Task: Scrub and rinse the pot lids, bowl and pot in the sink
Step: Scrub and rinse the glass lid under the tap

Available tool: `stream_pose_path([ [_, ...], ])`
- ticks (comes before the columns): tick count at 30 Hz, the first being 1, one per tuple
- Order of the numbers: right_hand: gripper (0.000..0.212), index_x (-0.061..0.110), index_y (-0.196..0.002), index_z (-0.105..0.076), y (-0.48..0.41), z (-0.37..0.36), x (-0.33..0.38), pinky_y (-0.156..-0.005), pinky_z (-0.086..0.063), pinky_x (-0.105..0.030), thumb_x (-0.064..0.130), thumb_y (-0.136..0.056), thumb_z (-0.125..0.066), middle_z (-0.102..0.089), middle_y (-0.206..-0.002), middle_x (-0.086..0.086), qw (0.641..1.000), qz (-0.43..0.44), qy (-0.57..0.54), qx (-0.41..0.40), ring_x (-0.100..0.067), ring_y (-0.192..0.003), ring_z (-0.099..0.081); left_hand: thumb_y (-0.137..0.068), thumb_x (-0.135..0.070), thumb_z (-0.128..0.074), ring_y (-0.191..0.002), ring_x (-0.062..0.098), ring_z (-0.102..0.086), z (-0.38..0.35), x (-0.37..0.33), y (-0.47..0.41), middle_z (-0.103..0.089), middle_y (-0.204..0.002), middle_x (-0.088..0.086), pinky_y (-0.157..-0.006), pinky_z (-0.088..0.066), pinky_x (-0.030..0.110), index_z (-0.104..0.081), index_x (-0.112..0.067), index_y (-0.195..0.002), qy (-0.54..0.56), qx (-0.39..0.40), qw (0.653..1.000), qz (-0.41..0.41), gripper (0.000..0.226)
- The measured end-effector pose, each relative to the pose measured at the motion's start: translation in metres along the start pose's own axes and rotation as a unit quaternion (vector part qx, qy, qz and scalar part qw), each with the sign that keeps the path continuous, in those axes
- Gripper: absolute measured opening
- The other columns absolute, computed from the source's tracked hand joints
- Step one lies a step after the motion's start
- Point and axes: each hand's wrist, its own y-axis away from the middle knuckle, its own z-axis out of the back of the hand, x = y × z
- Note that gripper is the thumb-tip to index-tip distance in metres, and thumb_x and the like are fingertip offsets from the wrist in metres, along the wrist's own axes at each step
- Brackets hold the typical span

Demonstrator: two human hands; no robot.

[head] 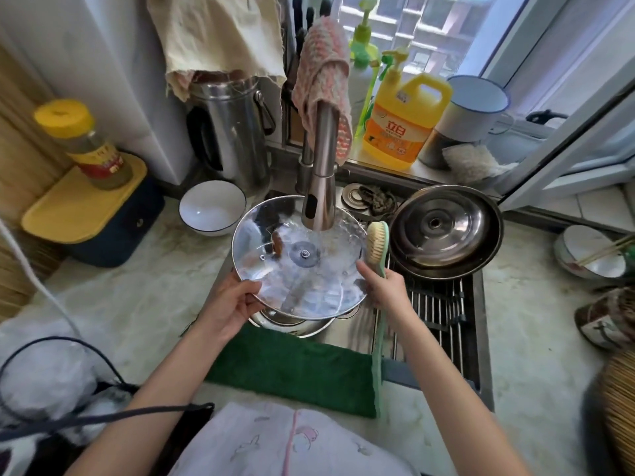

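Sink station, as I am viewing it through the head camera:

1. Glass lid (299,259): being held roughly level over the sink (481,331), right under the faucet (319,194), with water running onto its far half.
2. Left hand (237,300): gripping the lid's near-left rim, thumb lying over the edge.
3. Right hand (385,286): wrapping round the handle of the brush (376,243), one finger reaching to the lid's right rim. The bristle head is standing up just beside that rim, and the long green handle is trailing down toward the person.
4. Steel pot (295,326): sitting in the sink beneath the glass lid, mostly hidden by it.
5. Steel lid (443,231): lying inside a dark pan (488,249), which is resting on the drain rack (436,310) at the sink's right side.
6. White bowl (213,207): standing upright on the counter (154,286), left of the sink.
7. Green cloth (295,369): lying along the sink's front edge.
8. Yellow detergent bottle (402,121): standing on the sill behind the faucet.
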Motion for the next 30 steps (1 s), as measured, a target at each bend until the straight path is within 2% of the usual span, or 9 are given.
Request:
stream_pose_path([
  [5,0.018,0.015,-0.106,-0.064,-0.003,0.004,-0.006,-0.044,-0.035,-0.018,0.023,-0.09,-0.061,-0.061,-0.073,0.0,0.971,-0.116,-0.18,0.107,-0.008,-0.051,-0.051,-0.068,0.001,-0.06,-0.066,0.027,-0.071,-0.003,-0.003,0.003,-0.07,-0.101,0.021,-0.064,-0.058,0.035,-0.052,-0.018,-0.125,-0.04,0.033,0.998,0.03,0.06],
  [8,0.023,0.01,-0.115,-0.06,-0.002,0.004,-0.01,-0.032,-0.02,-0.011,0.011,-0.096,-0.046,-0.053,-0.059,0.005,0.95,-0.114,-0.259,0.135,0.0,-0.035,-0.032,-0.086,0.008,-0.049,-0.061,0.021,-0.071,-0.004,-0.007,0.002,-0.073,-0.089,0.016,-0.053,-0.059,0.028,-0.051,-0.008,-0.119,-0.049,0.004,0.997,0.062,0.037],
  [11,0.025,0.004,-0.113,-0.057,0.003,0.002,-0.009,-0.031,-0.018,-0.011,0.002,-0.095,-0.04,-0.071,-0.07,-0.001,0.958,-0.085,-0.255,0.104,-0.001,-0.034,-0.03,-0.093,0.002,-0.045,-0.074,0.018,-0.072,-0.015,-0.001,-0.008,-0.07,-0.105,0.017,-0.063,-0.057,0.028,-0.053,-0.009,-0.119,-0.166,-0.053,0.983,0.058,0.029],
  [12,0.025,0.003,-0.113,-0.057,0.006,0.002,-0.01,-0.03,-0.019,-0.011,0.0,-0.095,-0.04,-0.073,-0.076,-0.004,0.958,-0.084,-0.261,0.089,-0.001,-0.033,-0.029,-0.093,-0.004,-0.049,-0.083,0.017,-0.069,-0.021,0.003,-0.013,-0.067,-0.111,0.014,-0.072,-0.053,0.027,-0.052,-0.008,-0.121,-0.273,-0.1,0.956,0.035,0.028],
  [14,0.025,0.003,-0.113,-0.057,0.009,0.005,-0.013,-0.03,-0.019,-0.012,0.0,-0.095,-0.04,-0.073,-0.079,-0.006,0.953,-0.085,-0.286,0.057,-0.001,-0.032,-0.03,-0.092,-0.023,-0.055,-0.124,0.026,-0.049,-0.033,0.016,-0.027,-0.045,-0.14,0.014,-0.095,-0.041,0.032,-0.033,-0.006,-0.142,-0.525,-0.172,0.833,-0.017,0.057],
  [17,0.023,0.004,-0.109,-0.059,0.013,0.015,-0.013,-0.029,-0.02,-0.011,0.0,-0.095,-0.041,-0.073,-0.079,-0.008,0.946,-0.085,-0.313,0.024,-0.001,-0.03,-0.033,-0.095,-0.04,-0.04,-0.146,0.029,0.01,-0.053,0.037,-0.041,0.01,-0.159,0.011,-0.118,-0.011,0.046,-0.001,-0.021,-0.152,-0.738,-0.093,0.664,-0.077,0.072],
  [22,0.022,0.003,-0.107,-0.061,0.017,0.024,-0.013,-0.028,-0.021,-0.011,0.002,-0.094,-0.043,-0.072,-0.078,-0.01,0.948,-0.091,-0.306,0.007,-0.001,-0.029,-0.031,-0.1,-0.048,-0.016,-0.144,0.012,0.017,-0.109,0.066,-0.077,0.021,-0.155,-0.006,-0.119,0.006,0.045,0.011,-0.038,-0.147,-0.768,0.21,0.566,-0.214,0.055],
  [27,0.021,0.003,-0.104,-0.059,0.021,0.04,-0.013,-0.026,-0.017,-0.011,0.003,-0.096,-0.04,-0.073,-0.072,-0.008,0.943,-0.096,-0.319,-0.016,-0.001,-0.026,-0.028,-0.099,-0.048,-0.01,-0.144,0.025,-0.021,-0.091,0.033,-0.123,-0.015,-0.158,0.012,-0.116,-0.016,0.05,0.008,-0.023,-0.15,-0.843,0.06,0.505,-0.172,0.06],
  [30,0.022,0.004,-0.107,-0.058,0.019,0.045,-0.012,-0.027,-0.016,-0.011,0.003,-0.095,-0.04,-0.073,-0.071,-0.006,0.945,-0.103,-0.309,-0.022,-0.001,-0.026,-0.029,-0.101,-0.045,-0.014,-0.145,0.018,0.015,-0.093,0.053,-0.085,0.021,-0.153,0.004,-0.116,0.014,0.04,0.016,-0.021,-0.147,-0.813,0.158,0.532,-0.176,0.06],
])
